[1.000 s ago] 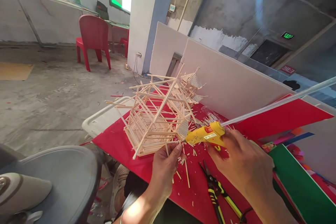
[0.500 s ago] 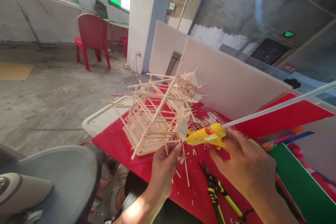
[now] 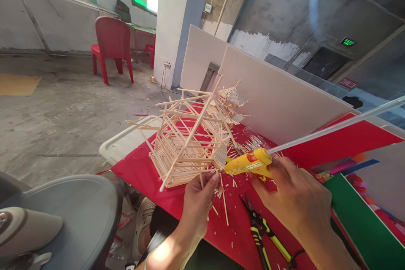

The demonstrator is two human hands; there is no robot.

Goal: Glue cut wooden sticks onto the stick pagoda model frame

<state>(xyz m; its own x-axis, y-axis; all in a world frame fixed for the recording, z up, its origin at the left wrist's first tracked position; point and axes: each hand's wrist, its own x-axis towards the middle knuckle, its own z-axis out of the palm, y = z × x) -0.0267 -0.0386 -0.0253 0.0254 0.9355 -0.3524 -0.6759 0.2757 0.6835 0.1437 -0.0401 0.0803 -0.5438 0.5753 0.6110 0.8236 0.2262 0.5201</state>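
Observation:
My right hand [image 3: 295, 190] is wrapped round a yellow glue gun [image 3: 248, 163], with a long clear glue stick [image 3: 335, 126] running out of its back. The gun's nozzle points left, close by the fingertips of my left hand [image 3: 202, 196]. Between thumb and fingers, my left hand pinches a thin wooden stick [image 3: 201, 178]; whether the nozzle touches it I cannot tell. Just beyond that hand stands an open-framed model house [image 3: 180, 152] of wooden sticks on a red board [image 3: 139, 171]. A finished-looking stick pagoda [image 3: 230, 97] with a pointed roof rises behind it.
Black-and-yellow cutters [image 3: 261, 228] lie on the red board below my right hand, among scattered stick offcuts. At lower left a grey round stool [image 3: 85, 211] bears a white flask [image 3: 30, 228]. White panels [image 3: 272, 88] stand behind the models. A red chair [image 3: 112, 44] is farther off.
The camera view has shifted very slightly. Both hands, the glue gun and the stick hold nearly the same positions.

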